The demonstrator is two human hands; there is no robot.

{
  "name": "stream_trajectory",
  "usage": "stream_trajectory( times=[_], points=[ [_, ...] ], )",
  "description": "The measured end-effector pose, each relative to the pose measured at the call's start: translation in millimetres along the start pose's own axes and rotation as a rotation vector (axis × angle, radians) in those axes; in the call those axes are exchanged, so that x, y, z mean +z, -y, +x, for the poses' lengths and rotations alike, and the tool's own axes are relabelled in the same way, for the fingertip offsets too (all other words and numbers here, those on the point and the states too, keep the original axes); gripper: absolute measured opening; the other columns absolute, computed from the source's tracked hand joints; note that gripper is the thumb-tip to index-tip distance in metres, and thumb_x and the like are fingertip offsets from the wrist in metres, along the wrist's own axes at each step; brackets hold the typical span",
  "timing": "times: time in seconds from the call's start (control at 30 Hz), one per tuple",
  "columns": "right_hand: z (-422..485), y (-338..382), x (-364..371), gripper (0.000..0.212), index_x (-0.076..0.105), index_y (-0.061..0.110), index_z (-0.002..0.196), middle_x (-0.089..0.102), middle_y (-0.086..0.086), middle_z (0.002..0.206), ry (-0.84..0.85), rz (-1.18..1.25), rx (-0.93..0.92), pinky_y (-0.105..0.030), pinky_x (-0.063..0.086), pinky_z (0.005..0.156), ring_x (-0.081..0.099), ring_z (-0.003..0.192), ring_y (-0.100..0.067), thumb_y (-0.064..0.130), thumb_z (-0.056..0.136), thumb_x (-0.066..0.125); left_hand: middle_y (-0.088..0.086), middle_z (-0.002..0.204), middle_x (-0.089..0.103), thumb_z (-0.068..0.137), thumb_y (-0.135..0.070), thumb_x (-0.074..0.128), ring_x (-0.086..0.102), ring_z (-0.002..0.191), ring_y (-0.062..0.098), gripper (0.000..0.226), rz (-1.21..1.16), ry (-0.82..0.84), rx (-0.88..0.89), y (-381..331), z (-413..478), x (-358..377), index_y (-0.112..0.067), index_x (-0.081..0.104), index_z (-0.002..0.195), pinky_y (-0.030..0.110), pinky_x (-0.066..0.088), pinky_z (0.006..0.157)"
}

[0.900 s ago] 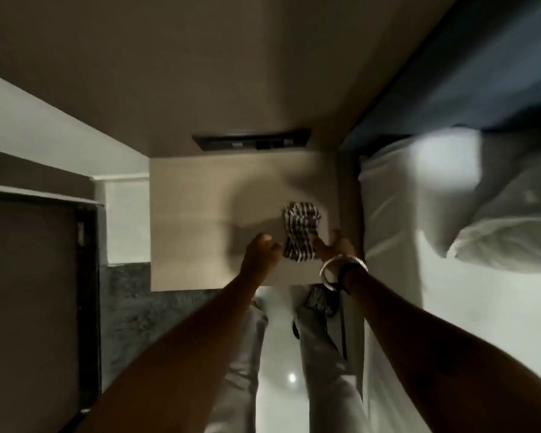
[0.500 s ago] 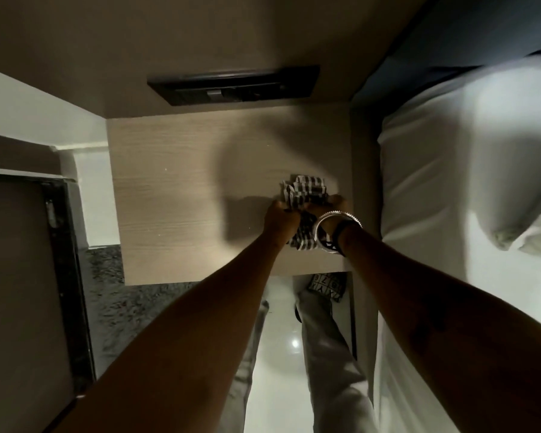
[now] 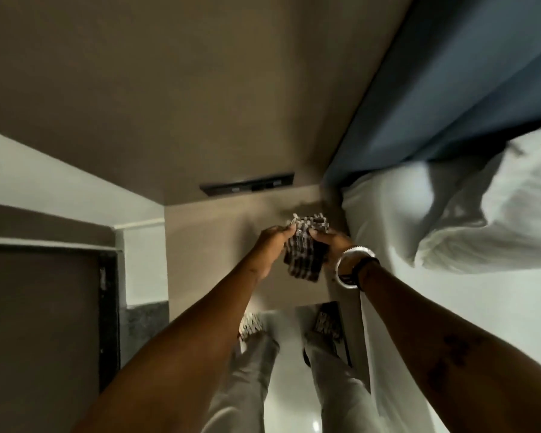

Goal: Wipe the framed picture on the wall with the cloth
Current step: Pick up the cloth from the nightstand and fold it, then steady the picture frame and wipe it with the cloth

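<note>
Holding the cloth (image 3: 303, 251) over the worktop (image 3: 213, 254), your left hand (image 3: 270, 245) and right hand (image 3: 330, 242) each pinch an edge; it's soft, light, limp checked fabric, so bunch it into a pad in one palm; no framed picture shows; bed (image 3: 450, 292) lies right, white and smooth.

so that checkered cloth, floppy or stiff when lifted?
Likely floppy: the checkered cloth bunches and droops between the left hand and right hand. Probably light, held by fingertips alone. Loose ends may dangle from the grip.
</note>
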State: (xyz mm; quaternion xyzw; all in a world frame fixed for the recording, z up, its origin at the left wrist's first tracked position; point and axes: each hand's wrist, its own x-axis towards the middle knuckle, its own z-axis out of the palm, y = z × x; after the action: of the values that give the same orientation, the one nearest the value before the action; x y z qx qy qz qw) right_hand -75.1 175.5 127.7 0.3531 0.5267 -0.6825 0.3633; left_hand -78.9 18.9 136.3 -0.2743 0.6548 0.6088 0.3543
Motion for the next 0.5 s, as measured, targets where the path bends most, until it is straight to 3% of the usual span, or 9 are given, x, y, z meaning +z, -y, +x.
stream_trajectory(
  times=[0.07, 0.13, 0.23, 0.3, 0.4, 0.5],
  points=[
    [-47.0, 32.6, 5.2, 0.014, 0.065, 0.008, 0.097, 0.078, -0.006, 0.079, 0.031, 0.120, -0.075, -0.033, 0.061, 0.071, 0.073, 0.080, -0.026, 0.008, 0.097, 0.051, -0.004, 0.078, 0.069, 0.095, -0.031, 0.054, 0.062, 0.064, 0.009, 0.018, -0.035, 0.069, 0.044, -41.4, -40.7, 4.3, -0.016, 0.064, 0.095, 0.021, 0.050, 0.058],
    [-91.4, 65.1, 9.4, 0.020, 0.068, 0.005, 0.101, 0.079, -0.010, 0.084, 0.051, 0.194, -0.087, -0.034, 0.060, 0.067, 0.076, 0.076, -0.025, 0.018, 0.096, 0.053, -0.008, 0.073, 0.070, 0.095, -0.034, 0.054, 0.065, 0.056, 0.005, 0.018, -0.028, 0.081, 0.091, -81.8, -71.3, 14.6, -0.020, 0.063, 0.090, 0.020, 0.051, 0.050],
    [-166.3, 119.1, 11.2, 0.040, 0.069, 0.006, 0.116, 0.075, -0.014, 0.108, 0.091, 0.235, -0.207, -0.041, 0.056, 0.082, 0.072, 0.096, -0.030, 0.033, 0.088, 0.060, -0.002, 0.076, 0.070, 0.095, -0.036, 0.055, 0.066, 0.068, 0.011, 0.022, -0.010, 0.042, 0.244, -151.5, -126.2, 34.3, -0.017, 0.058, 0.085, 0.022, 0.052, 0.056],
    [-204.9, 148.9, 10.9, 0.049, 0.065, 0.006, 0.124, 0.069, -0.017, 0.123, 0.116, 0.261, -0.290, -0.047, 0.051, 0.096, 0.066, 0.114, -0.034, 0.039, 0.089, 0.056, 0.002, 0.072, 0.058, 0.094, -0.037, 0.055, 0.053, 0.068, 0.013, 0.029, 0.053, -0.021, 0.374, -188.2, -150.7, 46.6, -0.017, 0.051, 0.074, 0.028, 0.044, 0.062],
    [-264.6, 187.1, 3.9, 0.060, 0.062, 0.007, 0.129, 0.063, -0.019, 0.134, 0.181, 0.293, -0.447, -0.050, 0.047, 0.099, 0.060, 0.122, -0.037, 0.052, 0.094, 0.044, -0.003, 0.062, 0.044, 0.093, -0.039, 0.054, 0.040, 0.061, 0.011, 0.036, 0.141, -0.060, 0.546, -239.9, -187.2, 63.2, -0.021, 0.043, 0.065, 0.029, 0.035, 0.058],
    [-325.0, 219.5, -12.0, 0.077, 0.056, 0.003, 0.135, 0.056, -0.023, 0.141, 0.287, 0.372, -0.591, -0.054, 0.041, 0.106, 0.053, 0.131, -0.040, 0.064, 0.093, 0.036, 0.000, 0.062, 0.046, 0.090, -0.051, 0.051, 0.045, 0.061, 0.016, 0.039, 0.305, -0.050, 0.689, -290.7, -222.8, 78.9, -0.022, 0.042, 0.065, 0.030, 0.037, 0.058]
  ],
)
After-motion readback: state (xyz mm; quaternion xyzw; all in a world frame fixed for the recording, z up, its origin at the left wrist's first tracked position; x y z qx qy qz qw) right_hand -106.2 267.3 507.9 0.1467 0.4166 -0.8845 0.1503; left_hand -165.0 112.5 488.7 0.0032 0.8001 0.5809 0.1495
